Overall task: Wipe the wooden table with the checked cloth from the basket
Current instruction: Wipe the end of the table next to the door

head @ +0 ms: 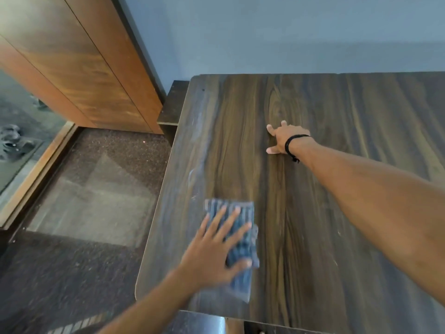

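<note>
While the left hand (214, 249) lies flat on the checked cloth (242, 247), its fingers are straight and spread, pointing toward 1 o'clock, and the thumb rests on the fabric's right side. It presses the cloth down and does not clutch it. The cloth is blue-grey with darker lines and slightly blurred. It lies on the wooden table (301, 237) at about 7 o'clock of the tabletop, near the rounded near-left corner, and runs lengthwise from 12 to 6 o'clock. Its far edge shows beyond the fingertips and its near end shows below the palm.

The right hand (283, 138) sits well apart from the cloth, toward 12 o'clock of the tabletop, with the arm reaching in from 4 o'clock. This hand is released too: its palm is down on the bare wood, the fingers are splayed and it holds nothing. A black wristband (292, 143) circles its wrist.

The dark, streaky grain of the tabletop runs from far to near. A blue-grey wall (265, 32) stands behind the table at 12 o'clock. A brown wooden cabinet (79, 68) stands at 10 o'clock, and a dark speckled floor (84, 189) lies at 8 o'clock beside the table.
</note>
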The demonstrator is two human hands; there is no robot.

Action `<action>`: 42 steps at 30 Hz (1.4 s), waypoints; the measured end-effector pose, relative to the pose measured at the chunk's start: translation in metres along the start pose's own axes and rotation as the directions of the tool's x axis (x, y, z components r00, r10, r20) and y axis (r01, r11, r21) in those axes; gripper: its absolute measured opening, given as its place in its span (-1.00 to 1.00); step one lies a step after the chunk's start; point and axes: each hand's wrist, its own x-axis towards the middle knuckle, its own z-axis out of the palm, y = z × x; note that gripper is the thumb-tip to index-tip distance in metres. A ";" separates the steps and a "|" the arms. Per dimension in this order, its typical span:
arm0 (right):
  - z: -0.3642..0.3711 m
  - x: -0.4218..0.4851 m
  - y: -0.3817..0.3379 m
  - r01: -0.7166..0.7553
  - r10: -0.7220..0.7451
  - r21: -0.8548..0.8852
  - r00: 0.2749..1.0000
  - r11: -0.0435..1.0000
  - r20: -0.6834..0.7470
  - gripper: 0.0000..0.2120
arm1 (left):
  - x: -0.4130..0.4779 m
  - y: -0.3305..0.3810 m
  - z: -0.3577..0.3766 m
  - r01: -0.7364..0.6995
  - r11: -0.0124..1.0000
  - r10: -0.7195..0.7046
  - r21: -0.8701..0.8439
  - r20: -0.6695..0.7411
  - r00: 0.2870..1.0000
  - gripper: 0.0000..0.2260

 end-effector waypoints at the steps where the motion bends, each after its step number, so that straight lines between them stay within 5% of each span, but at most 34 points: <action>1: 0.001 0.000 -0.001 0.001 -0.001 0.000 1.000 1.000 -0.004 -0.17 | -0.023 0.008 0.006 0.000 1.000 0.000 -0.012 -0.009 1.000 -0.30; 5: 0.007 0.001 -0.004 0.017 -0.017 0.007 1.000 1.000 -0.004 -0.24 | 0.022 -0.021 -0.007 0.052 0.999 -0.052 -0.002 0.013 0.999 -0.28; 10: 0.014 0.003 -0.002 0.019 -0.019 0.004 1.000 1.000 -0.017 -0.26 | 0.119 -0.069 -0.036 0.278 0.960 -0.278 -0.023 0.000 0.960 -0.28; 16: 0.012 0.003 -0.002 0.026 -0.026 0.012 1.000 1.000 -0.002 -0.26 | -0.019 0.008 0.004 0.024 1.000 -0.025 0.006 0.041 0.999 -0.29; 23: 0.011 -0.013 -0.005 -0.007 0.007 0.018 1.000 1.000 -0.022 -0.32 | 0.085 -0.039 -0.019 0.170 0.985 -0.170 0.028 -0.007 0.985 -0.26; 26: 0.018 -0.029 -0.011 -0.023 0.023 -0.004 0.999 1.000 -0.029 -0.37 | 0.055 -0.023 -0.005 0.154 0.986 -0.151 0.058 -0.053 0.987 -0.29; 31: 0.024 -0.071 -0.009 0.076 -0.067 -0.063 0.988 0.995 0.136 -0.01 | -0.082 0.028 0.026 0.051 0.999 -0.051 -0.006 -0.042 0.998 -0.33; 35: 0.059 -0.086 -0.013 0.074 -0.064 -0.063 0.987 0.995 0.145 0.23 | -0.041 0.010 0.015 0.114 0.993 -0.114 -0.017 -0.008 0.993 -0.32; 38: 0.063 -0.092 -0.012 0.062 -0.063 0.008 0.991 0.998 0.114 0.19 | 0.002 0.002 0.005 0.250 0.968 -0.250 0.013 -0.027 0.968 -0.30; 42: 0.068 -0.105 -0.013 0.032 -0.032 0.051 0.999 0.998 0.005 0.02 | -0.058 0.036 0.023 0.151 0.988 -0.150 0.035 -0.029 0.988 -0.32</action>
